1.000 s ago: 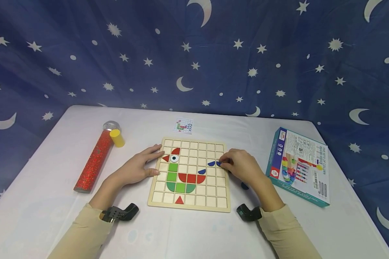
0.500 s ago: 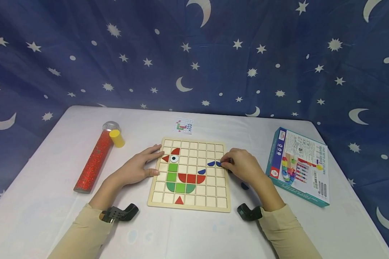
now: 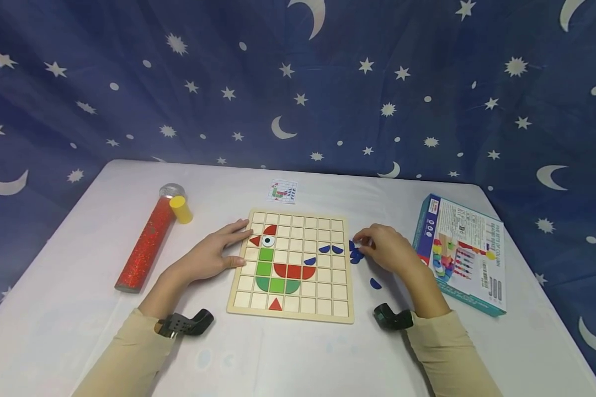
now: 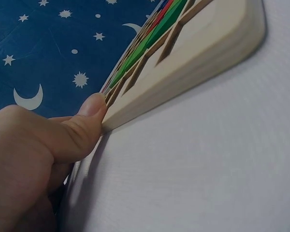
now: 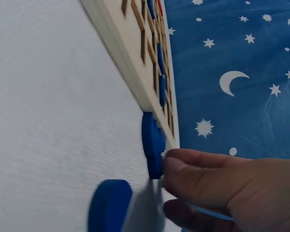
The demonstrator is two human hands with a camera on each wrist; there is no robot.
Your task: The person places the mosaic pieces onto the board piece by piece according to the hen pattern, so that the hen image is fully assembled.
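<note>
A wooden grid board (image 3: 305,306) lies mid-table, carrying red, green and blue flat pieces and an eye tile (image 3: 267,241) in a bird-like figure. My left hand (image 3: 206,258) rests against its left edge, thumb (image 4: 93,107) touching the rim in the left wrist view. Three blue half-discs (image 3: 337,250) sit in cells on the board's right side. Just off the right edge lies a small pile of blue half-discs (image 3: 356,255). My right hand (image 3: 389,249) reaches to that pile, fingertips (image 5: 176,166) right beside the pieces, with no piece visible between them.
One loose blue half-disc (image 3: 375,283) lies nearer me, below the right hand. A small picture card (image 3: 282,191) lies behind the board. On the left are a red glittery tube (image 3: 146,248) and a yellow cylinder (image 3: 181,210); a toy box (image 3: 469,259) is at right.
My right hand has let go of a blue half-disc in the board's right column and moved right to the pile, which now shows. The left hand stays in place.
</note>
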